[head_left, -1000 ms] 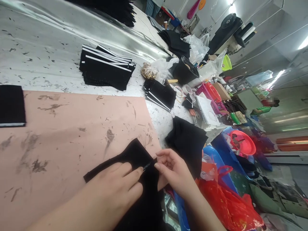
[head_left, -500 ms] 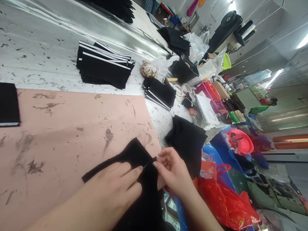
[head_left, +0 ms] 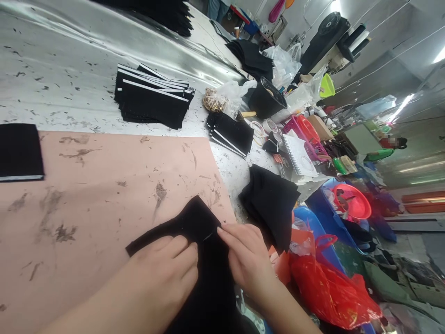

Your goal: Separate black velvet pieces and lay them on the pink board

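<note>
A piece of black fabric [head_left: 212, 273] lies over the near right part of the pink sheet and hangs past its edge. My left hand [head_left: 167, 269] rests on its left part with curled fingers closed on the cloth. At the upper right edge, my right hand [head_left: 245, 253] has thumb and fingertips together on the fabric's border. Between the two hands, a short pale line [head_left: 207, 236] shows on the cloth. The left fingertips are partly hidden against the black material.
The pink sheet [head_left: 104, 185] covers the near table. Beyond it sit stacked black pieces with white strips [head_left: 153, 97] and a smaller stack [head_left: 231, 134]. More black cloth [head_left: 271, 199] lies right, near a red plastic bag [head_left: 330, 283] and blue bin [head_left: 309, 215]. A person in green [head_left: 380, 154] is far right.
My left fingers have drawn back and curled. My right hand has turned from an open-palmed pinch to fingers laid down on the fabric edge. The view has shifted slightly.
</note>
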{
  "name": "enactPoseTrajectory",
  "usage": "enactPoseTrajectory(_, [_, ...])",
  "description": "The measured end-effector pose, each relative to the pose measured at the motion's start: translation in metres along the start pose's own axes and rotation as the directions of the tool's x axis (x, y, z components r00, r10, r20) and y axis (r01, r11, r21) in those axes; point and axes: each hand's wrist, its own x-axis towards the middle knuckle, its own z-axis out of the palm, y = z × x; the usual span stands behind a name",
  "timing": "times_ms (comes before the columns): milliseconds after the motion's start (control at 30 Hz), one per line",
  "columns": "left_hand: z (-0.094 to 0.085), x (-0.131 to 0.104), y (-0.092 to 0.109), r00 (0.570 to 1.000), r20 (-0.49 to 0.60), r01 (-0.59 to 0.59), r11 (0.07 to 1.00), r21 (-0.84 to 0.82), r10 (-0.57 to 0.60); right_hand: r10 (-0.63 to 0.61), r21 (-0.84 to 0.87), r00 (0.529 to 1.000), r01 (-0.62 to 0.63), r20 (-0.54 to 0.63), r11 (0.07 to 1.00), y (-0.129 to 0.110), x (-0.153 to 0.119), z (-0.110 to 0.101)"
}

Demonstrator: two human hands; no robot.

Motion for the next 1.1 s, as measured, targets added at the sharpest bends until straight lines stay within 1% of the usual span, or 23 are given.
enactPoseTrajectory(67, [-0.001, -0.002, 0.004, 1.0, 0.011, 0.009, 1.0, 0.022, -0.009, -0.048, -0.021, 0.996, 0.05, 0.075, 0.999, 0.0, -0.007, -0.004])
enactPoseTrajectory(133, [-0.003, -0.003, 0.007, 1.0, -0.009, 0.018, 0.999, 0.049, -0.017, -0.069, -0.071, 0.989, 0.079, 0.13, 0.994, -0.001, -0.012, -0.006])
enactPoseTrajectory(233, [-0.007, -0.003, 0.012, 0.998, -0.048, 0.031, 0.996, 0.089, -0.027, -0.075, -0.125, 0.986, 0.095, 0.151, 0.988, -0.003, -0.015, -0.005])
enactPoseTrajectory(333, [-0.009, -0.004, 0.016, 0.998, -0.06, 0.032, 0.993, 0.11, -0.025, -0.078, -0.128, 0.984, 0.099, 0.16, 0.987, -0.006, -0.016, -0.004])
enactPoseTrajectory(500, [-0.009, -0.007, 0.024, 0.994, -0.094, 0.064, 0.988, 0.14, -0.051, -0.071, -0.145, 0.966, 0.109, 0.25, 0.983, -0.009, -0.013, -0.01])
enactPoseTrajectory(633, [-0.009, -0.007, 0.03, 0.996, -0.05, 0.083, 0.985, 0.15, -0.077, -0.023, -0.19, 0.959, 0.08, 0.281, 0.979, -0.014, -0.009, -0.012])
enactPoseTrajectory(733, [-0.01, -0.006, 0.033, 0.995, -0.016, 0.098, 0.982, 0.162, -0.097, -0.044, -0.215, 0.954, 0.112, 0.297, 0.97, -0.016, -0.006, -0.012])
enactPoseTrajectory(833, [-0.01, -0.006, 0.032, 0.995, -0.016, 0.104, 0.981, 0.162, -0.102, -0.073, -0.228, 0.959, 0.138, 0.274, 0.964, -0.014, -0.004, -0.011])
enactPoseTrajectory(900, [-0.008, -0.007, 0.03, 0.997, -0.012, 0.078, 0.985, 0.152, -0.078, -0.055, -0.24, 0.976, 0.106, 0.209, 0.965, -0.011, -0.002, -0.009])
enactPoseTrajectory(967, [-0.006, -0.005, 0.027, 0.999, -0.001, 0.054, 0.99, 0.133, -0.055, -0.021, -0.239, 0.993, 0.05, 0.119, 0.97, -0.008, 0.001, -0.008])
enactPoseTrajectory(1033, [-0.006, 0.0, 0.025, 0.999, 0.008, 0.048, 0.992, 0.115, -0.049, 0.001, -0.195, 0.998, 0.01, 0.059, 0.981, -0.004, 0.006, -0.007])
enactPoseTrajectory(1100, [-0.006, 0.007, 0.025, 0.998, 0.014, 0.055, 0.994, 0.099, -0.057, 0.029, -0.104, 0.998, -0.023, 0.062, 0.994, 0.0, 0.015, -0.007])
